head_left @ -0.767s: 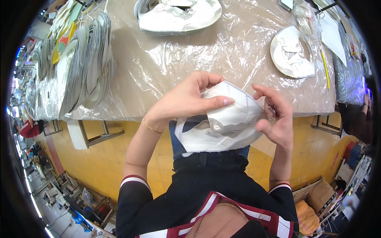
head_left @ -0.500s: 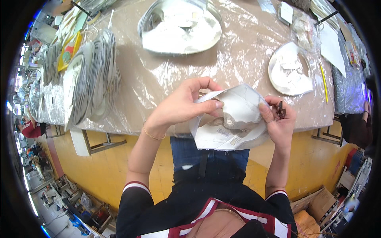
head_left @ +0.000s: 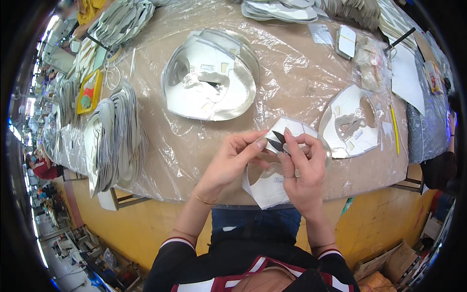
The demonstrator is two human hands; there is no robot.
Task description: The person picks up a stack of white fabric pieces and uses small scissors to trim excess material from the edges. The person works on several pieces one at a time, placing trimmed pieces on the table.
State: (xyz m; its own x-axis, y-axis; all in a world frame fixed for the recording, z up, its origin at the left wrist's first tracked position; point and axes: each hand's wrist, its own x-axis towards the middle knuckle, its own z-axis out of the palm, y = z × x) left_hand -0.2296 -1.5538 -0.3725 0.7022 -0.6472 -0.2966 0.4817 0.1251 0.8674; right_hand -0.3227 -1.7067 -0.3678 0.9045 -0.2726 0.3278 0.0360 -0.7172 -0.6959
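Observation:
My left hand [head_left: 228,163] pinches the upper edge of a white shoe upper [head_left: 270,189] between thumb and fingers. The piece hangs over the table's near edge in front of me, partly hidden by both hands. In my right hand [head_left: 306,173] is a pair of small thread snips [head_left: 277,141]. Their two dark blades are spread and point left, at the upper's top edge near my left fingertips. The snips' handles are hidden in my right fingers. Just right of that hand lies another white shoe upper [head_left: 357,138], flat on the table.
A stack of white uppers [head_left: 209,87] lies ahead on the plastic-covered table [head_left: 287,87]. Thick bundles of grey-white pieces [head_left: 116,141] stand at the left beside a yellow tray [head_left: 90,92]. At the right are a yellow pencil-like stick [head_left: 394,129], a plastic bag [head_left: 372,63] and a white box-shaped item [head_left: 346,41].
My right hand has left the upper's right edge and moved left. The snips, tucked in its palm before, now point outward with blades apart. The view has shifted, showing more of the far table.

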